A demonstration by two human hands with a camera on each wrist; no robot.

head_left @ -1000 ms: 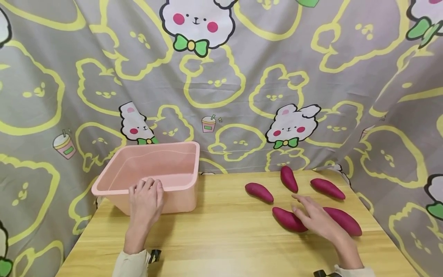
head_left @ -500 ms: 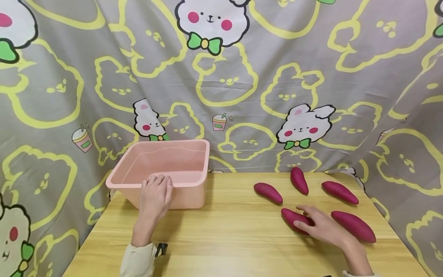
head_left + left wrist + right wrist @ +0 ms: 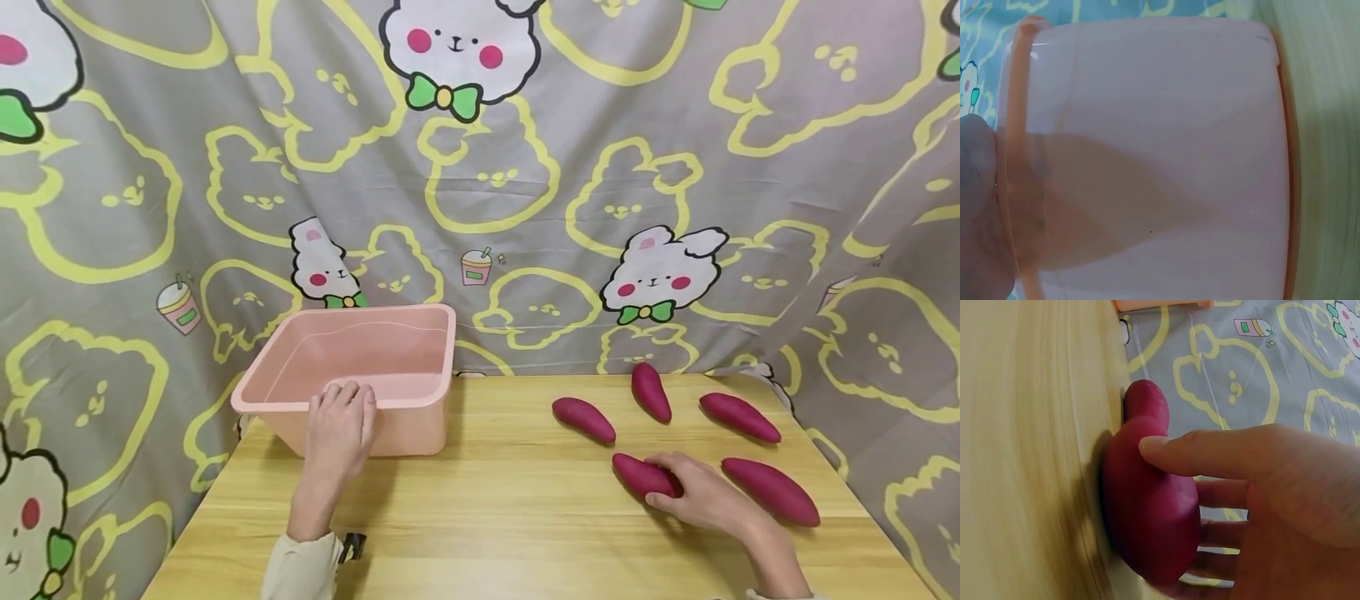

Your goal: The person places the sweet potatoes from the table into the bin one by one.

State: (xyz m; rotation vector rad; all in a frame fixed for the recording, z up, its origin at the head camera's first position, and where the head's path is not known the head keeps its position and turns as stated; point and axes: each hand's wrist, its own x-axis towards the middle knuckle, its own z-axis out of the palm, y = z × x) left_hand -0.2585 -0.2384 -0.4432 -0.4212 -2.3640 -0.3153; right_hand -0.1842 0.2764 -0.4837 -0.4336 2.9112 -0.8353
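My left hand (image 3: 337, 437) has its fingers curled over the near rim of a pink plastic basin (image 3: 412, 429) at the left of the table. In the left wrist view the basin's outer wall (image 3: 1185, 112) fills most of the picture, with part of the hand (image 3: 982, 212) at the left edge. On the right, my right hand (image 3: 708, 496) grips a purple sweet potato (image 3: 636, 475) lying on the table. The right wrist view has the thumb on one side of this sweet potato (image 3: 1150, 506) and the fingers on the other.
Around the right hand lie more purple sweet potatoes: one to the left (image 3: 585, 419), one at the back (image 3: 651, 392), one at the back right (image 3: 740, 417) and one nearest the right edge (image 3: 772, 492). A patterned curtain (image 3: 510, 192) hangs behind the wooden table (image 3: 487, 517).
The right hand has come down onto the nearest sweet potato and closed its fingers and thumb around it. The left hand keeps its hold on the basin's rim. The head view has shifted slightly.
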